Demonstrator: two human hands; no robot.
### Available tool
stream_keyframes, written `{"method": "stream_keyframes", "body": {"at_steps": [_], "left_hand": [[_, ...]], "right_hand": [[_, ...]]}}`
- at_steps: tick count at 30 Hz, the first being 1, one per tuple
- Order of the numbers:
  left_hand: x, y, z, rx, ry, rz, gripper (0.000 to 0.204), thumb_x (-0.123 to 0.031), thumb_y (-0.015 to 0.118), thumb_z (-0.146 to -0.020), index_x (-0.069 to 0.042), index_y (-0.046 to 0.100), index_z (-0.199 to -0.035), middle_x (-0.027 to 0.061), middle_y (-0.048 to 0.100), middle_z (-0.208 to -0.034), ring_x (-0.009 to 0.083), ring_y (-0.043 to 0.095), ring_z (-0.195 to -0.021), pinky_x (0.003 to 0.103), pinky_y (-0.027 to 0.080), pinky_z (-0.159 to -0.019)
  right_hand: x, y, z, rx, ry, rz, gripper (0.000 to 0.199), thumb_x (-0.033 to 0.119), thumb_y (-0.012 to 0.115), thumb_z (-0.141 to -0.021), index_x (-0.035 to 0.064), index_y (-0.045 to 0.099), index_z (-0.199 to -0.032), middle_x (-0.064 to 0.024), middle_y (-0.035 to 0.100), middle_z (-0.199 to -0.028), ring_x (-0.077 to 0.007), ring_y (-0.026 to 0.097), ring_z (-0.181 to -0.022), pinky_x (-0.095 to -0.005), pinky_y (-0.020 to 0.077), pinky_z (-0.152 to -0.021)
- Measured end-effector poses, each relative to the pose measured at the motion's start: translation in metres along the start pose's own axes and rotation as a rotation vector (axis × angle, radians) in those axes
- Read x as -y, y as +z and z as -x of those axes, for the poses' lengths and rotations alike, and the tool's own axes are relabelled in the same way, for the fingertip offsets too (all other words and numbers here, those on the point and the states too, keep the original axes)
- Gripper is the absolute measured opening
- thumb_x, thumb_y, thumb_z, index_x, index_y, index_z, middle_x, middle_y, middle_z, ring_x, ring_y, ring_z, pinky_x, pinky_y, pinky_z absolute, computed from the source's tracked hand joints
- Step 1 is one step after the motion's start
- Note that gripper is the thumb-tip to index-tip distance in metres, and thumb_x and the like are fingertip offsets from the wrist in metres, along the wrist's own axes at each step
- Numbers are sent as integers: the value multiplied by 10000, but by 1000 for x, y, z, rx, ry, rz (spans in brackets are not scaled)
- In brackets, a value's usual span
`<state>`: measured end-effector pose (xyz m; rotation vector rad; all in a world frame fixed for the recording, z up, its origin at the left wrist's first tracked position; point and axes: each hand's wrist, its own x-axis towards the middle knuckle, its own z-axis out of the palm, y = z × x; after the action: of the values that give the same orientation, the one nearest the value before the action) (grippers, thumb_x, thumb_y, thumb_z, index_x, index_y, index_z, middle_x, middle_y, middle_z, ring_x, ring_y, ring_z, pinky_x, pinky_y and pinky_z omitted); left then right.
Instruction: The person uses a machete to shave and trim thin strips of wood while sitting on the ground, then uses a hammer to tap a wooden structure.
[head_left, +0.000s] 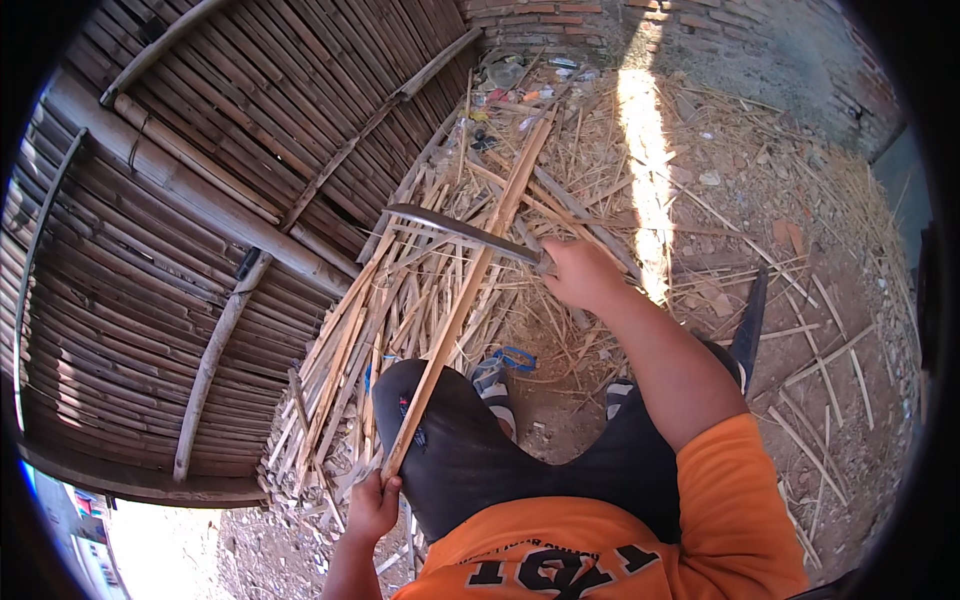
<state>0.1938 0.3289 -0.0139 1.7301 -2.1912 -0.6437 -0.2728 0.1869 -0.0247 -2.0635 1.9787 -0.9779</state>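
Pale tan wood fills the left hand (372, 507), its thumb and fingers closed around the near end of a long, narrow strip (464, 302). The right hand (585, 275) is wrapped tightly around the grip of a curved metal blade (455, 224), the fist hiding most of the handle. The blade reaches leftward from that fist and crosses above the strip, its tip beyond the strip's left edge; whether metal and wood touch at the crossing, I cannot tell.

From the left hand the strip slants away over the left thigh of the dark trousers (540, 490), past the knee, and on toward the far litter. An orange shirt (560, 530) covers the person's lap edge and upper arm. Between the knees show sandalled feet, the left sandal (497, 398) near a blue loop (515, 358).

To the left, a heap of split slats (330, 400) lies on the ground beside a wall of bamboo poles (150, 330). A dark, flat, pointed object (750, 325) stands out beside the right knee. Farther off, a band of sunlight (645, 150) crosses straw and dirt up to a brick wall (540, 20).
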Motion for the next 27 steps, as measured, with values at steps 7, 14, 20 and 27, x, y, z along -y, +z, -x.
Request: {"method": "stream_keyframes", "body": {"at_steps": [7,14,20,27], "left_hand": [[-1,5,6,17,-35,25,290,-224,638,-969,25,582,-834,223,590,-648,400,592,-586,447,457,-574],[11,8,12,-38,11,-62,299,-215,635,-971,13,572,-788,207,581,-625,397,586,-575,452,449,-560],[-1,3,17,5,-40,-33,311,-231,624,-976,26,571,-810,207,586,-627,387,596,-574,456,447,-563],[44,3,40,-60,6,-147,293,-209,604,-968,21,554,-793,221,569,-606,432,588,-563,491,441,-535]], "right_hand": [[59,3,16,240,-490,206,226,181,742,-778,107,578,-915,-99,669,-775,-333,708,-772,-467,569,-663],[-18,-17,-2,-6,22,68,226,177,739,-784,90,600,-940,-131,685,-812,-354,706,-825,-479,570,-716],[42,-3,16,194,-332,132,159,118,685,-814,79,616,-952,-137,686,-798,-349,710,-805,-479,568,-714],[-17,-31,-4,-32,278,93,281,189,730,-826,56,620,-1047,-172,690,-826,-369,702,-824,-472,565,-704]]}}
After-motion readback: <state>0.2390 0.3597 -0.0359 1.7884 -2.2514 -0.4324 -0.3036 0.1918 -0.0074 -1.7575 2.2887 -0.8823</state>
